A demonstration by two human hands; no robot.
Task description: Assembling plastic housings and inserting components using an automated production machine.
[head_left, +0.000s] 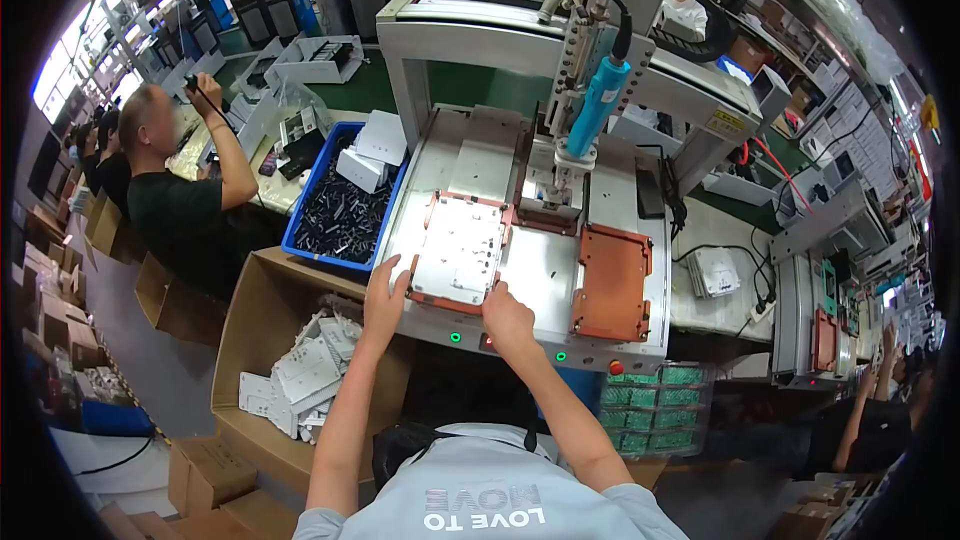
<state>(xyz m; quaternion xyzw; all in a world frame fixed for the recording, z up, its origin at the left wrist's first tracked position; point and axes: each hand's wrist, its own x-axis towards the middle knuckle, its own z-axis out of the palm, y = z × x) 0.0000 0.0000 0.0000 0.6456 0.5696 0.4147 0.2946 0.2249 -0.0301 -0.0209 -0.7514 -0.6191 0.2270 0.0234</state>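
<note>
A white perforated plate (458,248) lies flat in a red-brown fixture (447,304) on the bed of a bench machine. My left hand (384,298) is at the fixture's left front corner, thumb apart from its straight fingers, with nothing seen in it. At the right front corner, my right hand (508,316) is closed, fingers curled beside the plate's edge. Whatever those fingers hold, if anything, is hidden. To the right is a second red-brown fixture (612,282) with no plate in it. Behind the two fixtures hangs a blue cylindrical screwdriver head (600,105).
A blue bin (345,202) of small black parts, with white pieces on top, stands left of the machine. Below it, a cardboard box (232,380) holds several white plates (305,370). Lit buttons and a red knob (616,367) line the front edge. A person (185,165) works at left.
</note>
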